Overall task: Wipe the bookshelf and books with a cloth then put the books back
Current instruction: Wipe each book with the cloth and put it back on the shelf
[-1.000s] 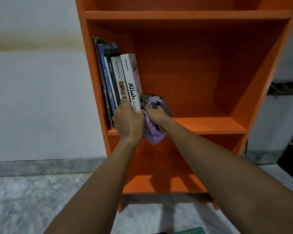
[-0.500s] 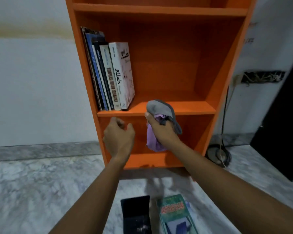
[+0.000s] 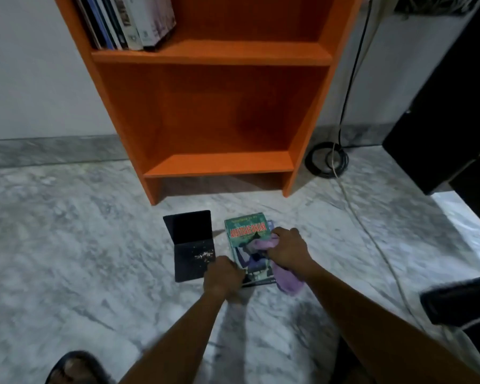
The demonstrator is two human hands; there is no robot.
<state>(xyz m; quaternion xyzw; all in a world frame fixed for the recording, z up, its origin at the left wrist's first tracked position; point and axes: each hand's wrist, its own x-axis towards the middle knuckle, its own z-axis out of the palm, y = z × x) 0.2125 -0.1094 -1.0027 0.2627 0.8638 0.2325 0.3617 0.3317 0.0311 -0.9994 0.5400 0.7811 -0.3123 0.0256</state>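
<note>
Two hands on green book (image 3: pixel 248 246) on marble floor (image 3: pixel 81 245): left hand (image 3: pixel 223 278) grips near-left corner to steady; right hand (image 3: pixel 287 249) clutches purple cloth (image 3: pixel 288 281), wiping cover.

The bookshelf (image 3: pixel 214 106) stands at twelve o'clock against the wall, a row of books (image 3: pixel 128 20) upright at the left end of its upper shelf. On the floor (image 3: pixel 67 231) before it lies a book (image 3: pixel 247 239), a folder (image 3: pixel 190 245) just beside it at nine o'clock. A coiled cable (image 3: pixel 327 159) lies at the shelf's three o'clock.
</note>
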